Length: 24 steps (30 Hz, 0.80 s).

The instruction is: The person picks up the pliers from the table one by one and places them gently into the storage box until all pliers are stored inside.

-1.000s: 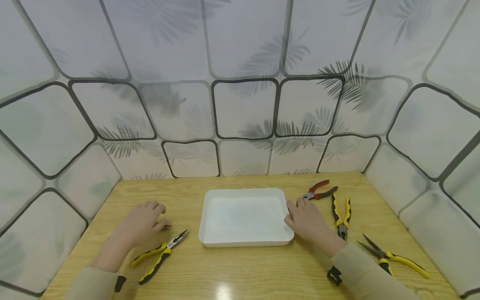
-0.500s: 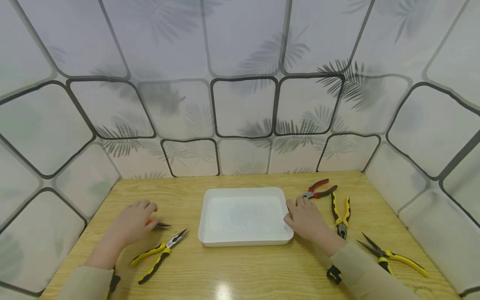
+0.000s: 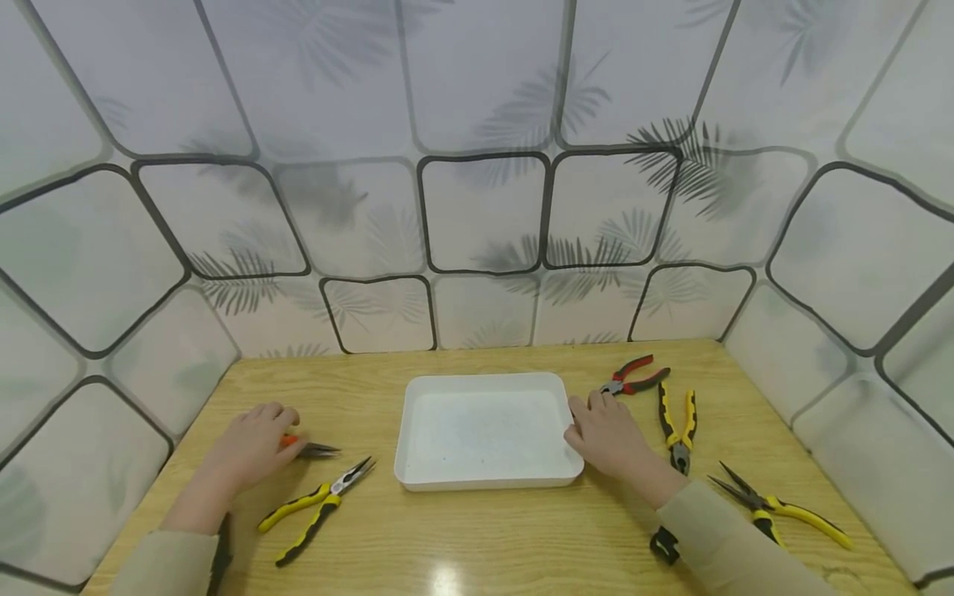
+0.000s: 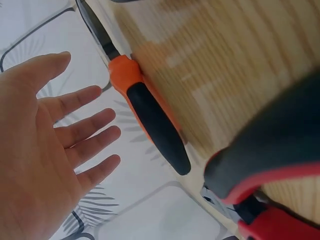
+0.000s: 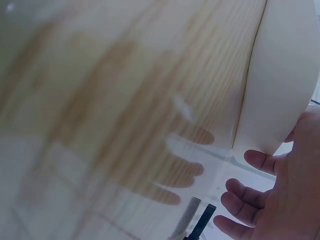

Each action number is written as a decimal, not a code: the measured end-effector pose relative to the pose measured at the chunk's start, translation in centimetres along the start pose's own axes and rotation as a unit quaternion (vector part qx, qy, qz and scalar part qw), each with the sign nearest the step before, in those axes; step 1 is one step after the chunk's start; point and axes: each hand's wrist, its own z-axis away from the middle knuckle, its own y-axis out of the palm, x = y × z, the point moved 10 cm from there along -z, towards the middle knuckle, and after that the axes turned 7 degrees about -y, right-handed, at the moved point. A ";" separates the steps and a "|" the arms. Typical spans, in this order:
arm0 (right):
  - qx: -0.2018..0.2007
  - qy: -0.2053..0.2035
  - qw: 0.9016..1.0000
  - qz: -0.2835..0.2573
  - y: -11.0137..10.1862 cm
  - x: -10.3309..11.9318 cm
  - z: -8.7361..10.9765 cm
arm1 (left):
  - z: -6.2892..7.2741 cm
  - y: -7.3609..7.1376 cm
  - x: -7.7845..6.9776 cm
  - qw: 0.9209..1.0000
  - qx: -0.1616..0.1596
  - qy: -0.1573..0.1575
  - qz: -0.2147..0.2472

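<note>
My left hand [image 3: 249, 447] hovers by orange-and-black-handled pliers [image 3: 309, 448] on the left of the table. In the left wrist view its fingers [image 4: 90, 127] are spread and relaxed, apart from the orange-and-black handle. My right hand [image 3: 611, 434] holds the right rim of a white tray [image 3: 488, 482]. The right wrist view has the thumb partly hidden behind the tray wall [image 5: 275, 65] and a forefinger outside it. Yellow-and-black long-nose pliers [image 3: 325, 502] lie between left hand and tray, jaws spread slightly.
Right of the tray lie red-handled pliers [image 3: 633, 378], yellow-and-black pliers [image 3: 678, 430] and long-nose pliers [image 3: 775, 505]. A blurred red-and-black-handled tool [image 4: 270, 145] is close to the left wrist camera. Patterned wall panels [image 3: 484, 215] enclose the wooden table [image 3: 462, 546].
My left hand has drawn back to the left, uncovering the orange-handled pliers on the table. The right hand and the tray have stayed in place.
</note>
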 end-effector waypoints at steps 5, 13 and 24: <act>0.001 0.000 1.000 0.004 -0.1 0.0 0.0 | 0.1 0.3 0.4 1.000 0.005 -0.003 -0.001; 0.004 -0.002 1.000 0.004 -0.3 0.0 -0.2 | 0.0 0.2 0.6 1.000 0.017 -0.003 0.001; 0.014 -0.002 1.000 0.001 -0.7 -0.4 -0.9 | -0.5 0.7 0.8 0.999 0.053 -0.003 -0.007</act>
